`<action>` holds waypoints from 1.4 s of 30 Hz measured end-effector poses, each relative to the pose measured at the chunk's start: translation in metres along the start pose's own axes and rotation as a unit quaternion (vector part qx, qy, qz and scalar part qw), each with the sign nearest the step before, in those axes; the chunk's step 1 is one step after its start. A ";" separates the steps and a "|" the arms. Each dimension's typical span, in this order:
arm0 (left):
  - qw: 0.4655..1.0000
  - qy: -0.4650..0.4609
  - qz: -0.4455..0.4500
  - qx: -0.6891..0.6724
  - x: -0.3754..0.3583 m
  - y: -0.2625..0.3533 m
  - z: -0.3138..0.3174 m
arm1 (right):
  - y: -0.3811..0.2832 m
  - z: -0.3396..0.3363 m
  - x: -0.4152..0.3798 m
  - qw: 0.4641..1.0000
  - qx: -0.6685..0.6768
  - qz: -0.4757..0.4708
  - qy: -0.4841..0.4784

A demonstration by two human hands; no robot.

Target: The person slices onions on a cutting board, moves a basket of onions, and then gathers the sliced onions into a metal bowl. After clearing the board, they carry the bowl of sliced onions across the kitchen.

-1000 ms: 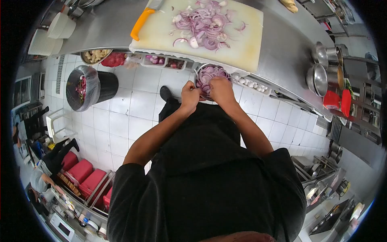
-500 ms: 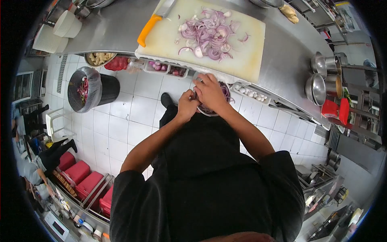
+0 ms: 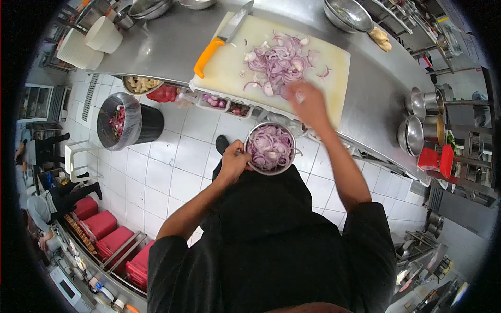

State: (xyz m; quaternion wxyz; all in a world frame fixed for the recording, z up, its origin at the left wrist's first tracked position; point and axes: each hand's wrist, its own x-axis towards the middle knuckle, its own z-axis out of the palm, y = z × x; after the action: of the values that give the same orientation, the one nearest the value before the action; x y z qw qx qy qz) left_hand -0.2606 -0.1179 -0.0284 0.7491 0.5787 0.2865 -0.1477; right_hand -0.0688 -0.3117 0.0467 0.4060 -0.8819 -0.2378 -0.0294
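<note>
My left hand (image 3: 234, 163) grips the rim of a round metal bowl (image 3: 270, 173) in front of my body, with its fingers closed on the left edge. Sliced red onion (image 3: 270, 147) fills the bowl, and one strip pokes out over the right side. Smeared by motion, my right hand (image 3: 309, 106) is over the front edge of the white cutting board (image 3: 326, 78), close to the loose pile of sliced onion (image 3: 282, 60). Its fingers are too blurred to read. A knife with an orange handle (image 3: 209, 57) rests at the board's left side.
Metal bowls (image 3: 348, 14) stand at the back of the steel counter (image 3: 156, 52), with more at the right. White containers (image 3: 103, 35) are stacked at the left end. Below the counter are small bins of onions (image 3: 214, 101) and a lined trash bin (image 3: 148, 124). Another person (image 3: 44, 206) is at far left.
My right hand has left the bowl and moved up and right to the board. The bowl of onion, largely covered before, now shows fully in my left hand. The view has shifted slightly.
</note>
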 end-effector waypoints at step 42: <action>0.996 -0.031 0.063 -0.059 0.024 0.207 0.048 | -0.064 -0.094 0.084 0.993 0.109 -0.045 -0.024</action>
State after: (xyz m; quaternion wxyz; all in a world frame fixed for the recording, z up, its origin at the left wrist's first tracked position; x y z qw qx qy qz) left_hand -0.1150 -0.1015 0.1273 0.7984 0.5455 0.2341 -0.1011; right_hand -0.0098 -0.3116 0.1746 0.4920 -0.8213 -0.2887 -0.0010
